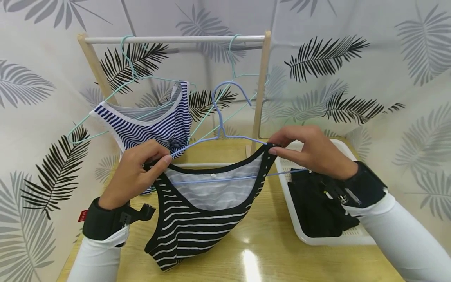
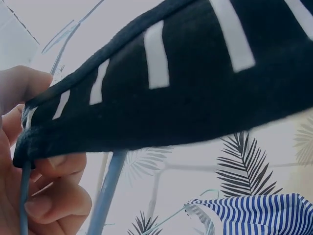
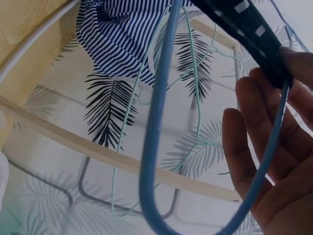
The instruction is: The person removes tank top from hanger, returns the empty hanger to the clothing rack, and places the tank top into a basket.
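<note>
A black tank top (image 1: 201,227) with white stripes hangs from a blue hanger (image 1: 220,126), whose lower bar crosses behind the neckline. My left hand (image 1: 139,170) pinches the shoulder strap at the hanger's left arm. Over on the other side, my right hand (image 1: 311,150) grips the second strap between thumb and fingers. In the left wrist view the strap (image 2: 190,83) stretches out wide from the fingertips. The right wrist view has the hanger's rounded end (image 3: 149,161) running past the palm, with the strap (image 3: 254,39) held on it.
Behind stands a rack with a white rail (image 1: 176,39) and wooden posts. A blue-striped tank top (image 1: 151,125) hangs there on a mint hanger, beside a bare mint hanger (image 1: 230,58). A white basket (image 1: 299,223) with dark clothing (image 1: 317,207) sits at right on the wooden table (image 1: 260,243).
</note>
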Tool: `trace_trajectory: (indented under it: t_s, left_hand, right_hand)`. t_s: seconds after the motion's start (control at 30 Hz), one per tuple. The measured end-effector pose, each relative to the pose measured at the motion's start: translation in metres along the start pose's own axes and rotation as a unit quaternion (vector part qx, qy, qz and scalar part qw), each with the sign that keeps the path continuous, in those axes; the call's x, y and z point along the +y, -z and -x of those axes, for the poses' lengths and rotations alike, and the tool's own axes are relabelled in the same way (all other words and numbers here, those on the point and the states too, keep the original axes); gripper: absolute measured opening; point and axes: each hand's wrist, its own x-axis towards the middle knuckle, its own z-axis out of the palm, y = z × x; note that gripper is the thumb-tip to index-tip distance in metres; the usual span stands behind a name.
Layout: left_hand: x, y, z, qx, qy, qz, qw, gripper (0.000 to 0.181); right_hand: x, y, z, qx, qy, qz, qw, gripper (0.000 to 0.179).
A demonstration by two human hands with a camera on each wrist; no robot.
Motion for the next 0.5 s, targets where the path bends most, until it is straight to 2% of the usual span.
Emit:
trace_trajectory:
  t_s: [0.2,0.33,0.5]
  left_hand:
    - [-0.001,0.004,0.006,0.026,0.005,-0.007,0.9996,0.013]
    - [-0.002,0.003,0.005,0.019,0.010,-0.003,0.9998,0.010]
    - [-0.002,0.002,0.002,0.017,0.000,0.008,0.9998,0.010]
  right_hand:
    - [0.004,-0.002,-0.001,0.001,-0.003,0.003,1.0000,0.018]
    - [0.006,0.001,0.006,0.003,-0.013,0.010,0.9999,0.018]
    - [0.009,0.006,0.017,0.012,-0.015,0.012,0.9997,0.020]
